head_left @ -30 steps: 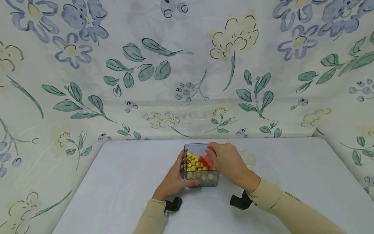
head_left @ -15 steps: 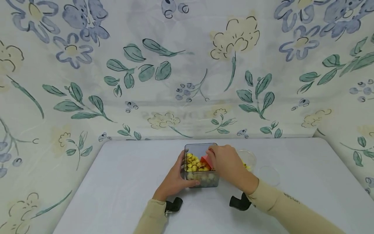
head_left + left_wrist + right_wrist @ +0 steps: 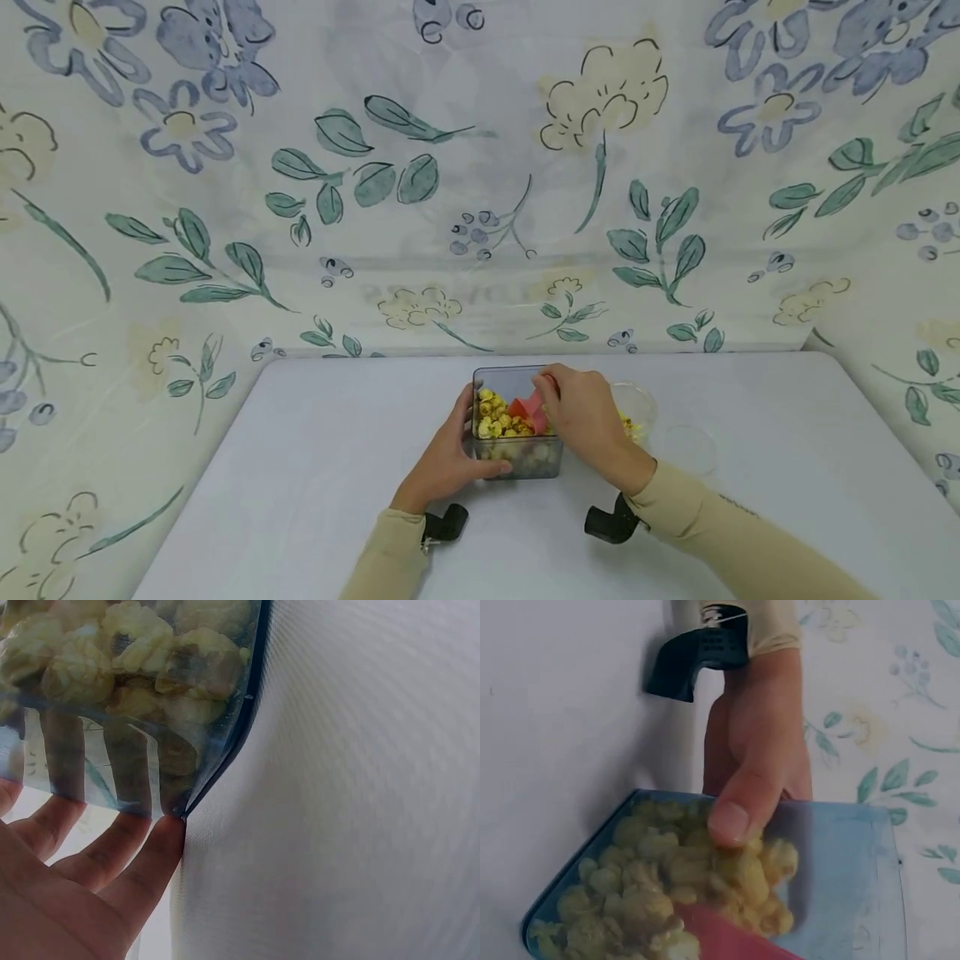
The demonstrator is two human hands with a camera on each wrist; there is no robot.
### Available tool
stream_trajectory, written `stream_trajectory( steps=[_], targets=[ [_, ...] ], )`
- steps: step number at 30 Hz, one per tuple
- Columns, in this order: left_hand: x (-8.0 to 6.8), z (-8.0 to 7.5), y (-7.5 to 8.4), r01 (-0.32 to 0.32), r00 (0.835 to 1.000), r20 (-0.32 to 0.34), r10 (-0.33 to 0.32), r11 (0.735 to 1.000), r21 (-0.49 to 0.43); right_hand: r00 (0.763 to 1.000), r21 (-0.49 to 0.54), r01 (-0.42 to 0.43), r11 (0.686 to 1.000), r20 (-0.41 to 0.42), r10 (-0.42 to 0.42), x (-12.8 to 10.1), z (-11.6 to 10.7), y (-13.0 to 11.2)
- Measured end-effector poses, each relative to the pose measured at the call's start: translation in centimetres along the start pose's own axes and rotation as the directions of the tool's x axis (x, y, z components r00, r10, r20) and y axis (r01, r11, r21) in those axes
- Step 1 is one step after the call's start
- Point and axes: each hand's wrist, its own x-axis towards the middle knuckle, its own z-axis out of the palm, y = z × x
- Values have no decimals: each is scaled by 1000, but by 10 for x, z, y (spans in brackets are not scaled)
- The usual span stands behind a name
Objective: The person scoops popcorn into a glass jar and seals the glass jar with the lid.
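A clear, bluish rectangular container (image 3: 517, 379) of yellow popcorn (image 3: 491, 415) stands on the table. My left hand (image 3: 447, 458) grips it from the left, thumb along the front and fingers around the far side. In the left wrist view, the fingers (image 3: 142, 877) spread against its clear wall. My right hand (image 3: 587, 417) holds a red scoop (image 3: 531, 408) by its upper end, over the container's right side, with the scoop's mouth in the popcorn. The right wrist view shows the scoop (image 3: 727, 936) among the kernels and my left thumb (image 3: 735, 817) pressed on the wall.
Behind my right hand stands a round clear bowl (image 3: 637, 402) with some yellow popcorn (image 3: 630, 428) in it. A thin clear disc, like a lid (image 3: 690, 450), lies to its right on the white table (image 3: 337, 467). Flower-printed cloth (image 3: 480, 317) walls in the table.
My right hand and forearm have shifted slightly, and the scoop has tilted and moved a little within the popcorn. The left hand keeps the container in the same place.
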Motion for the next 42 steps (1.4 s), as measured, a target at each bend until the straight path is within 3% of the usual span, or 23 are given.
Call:
stream_trajectory(
  steps=[5,8,12,17,20,23,26,29,35,42],
  targets=[
    [3,2,0,-18,1000,-2,18,1000,-2,989,48,-19,999,148,12,5,-10,-9],
    [3,2,0,-6,1000,5,6,1000,-6,972,147,-141,979,207,109,8,-17,-7],
    [1,0,0,18,1000,4,-18,1000,-23,957,214,-257,943,195,216,8,-19,-2],
    [1,1,0,15,1000,11,-15,999,-34,975,186,-169,968,177,136,8,-15,-2],
    [1,2,0,31,999,19,-31,999,-27,963,190,-190,963,227,146,10,-20,0],
    [0,2,1,38,999,13,-37,999,-31,918,242,-312,919,327,225,12,-26,5],
    [-1,1,2,30,1000,6,-30,999,-27,863,314,-447,838,398,311,11,-29,10],
    [-2,1,3,31,1000,4,-30,999,-25,839,359,-513,780,402,366,9,-27,13],
    [-2,1,3,40,999,6,-40,999,-35,858,392,-506,768,327,397,7,-24,13],
    [-2,1,3,33,999,10,-32,999,-40,837,371,-531,762,374,400,9,-27,12]
  ],
)
